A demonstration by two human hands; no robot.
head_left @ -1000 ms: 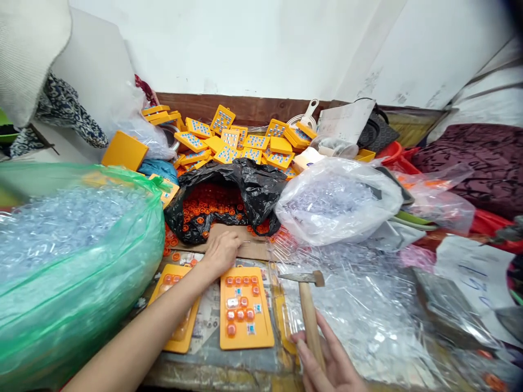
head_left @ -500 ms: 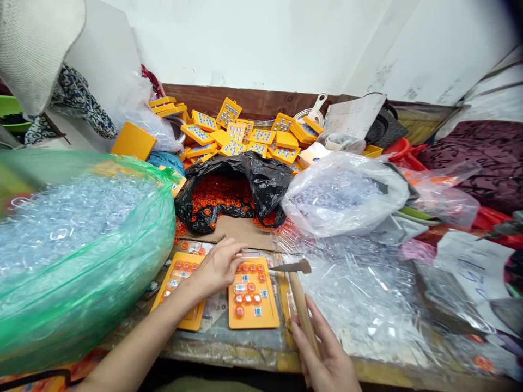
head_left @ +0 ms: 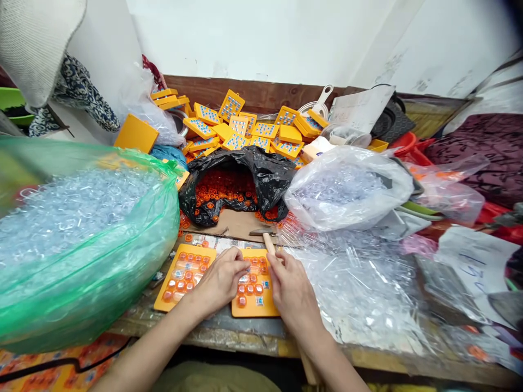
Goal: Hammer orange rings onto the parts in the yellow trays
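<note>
A yellow board [head_left: 265,306] with raised orange translucent pieces and small blue-marked squares lies flat on the bench. Over its left edge my left hand [head_left: 223,276] is closed, thumb and fingertips pinched; whatever they hold is hidden. My right hand [head_left: 295,288] covers the board's right side, wrapped on the wooden handle of a hammer [head_left: 268,243]. The hammer's dark, narrow head points away from me, just past the board's far edge. To the left, partly behind my left hand, is a second yellow board [head_left: 163,300] carrying similar orange pieces and clear strips.
A green bag [head_left: 163,228] of clear plastic pieces fills the left. Behind the boards sits a black bag [head_left: 269,169] of orange pieces; beyond it, yellow boards [head_left: 265,130] are heaped. On the right are a white bag [head_left: 347,215] and loose clear strips [head_left: 363,294].
My right hand has moved left and forward with the hammer, from beside the right board to over it. The left hand stays near its place, fingers still pinched.
</note>
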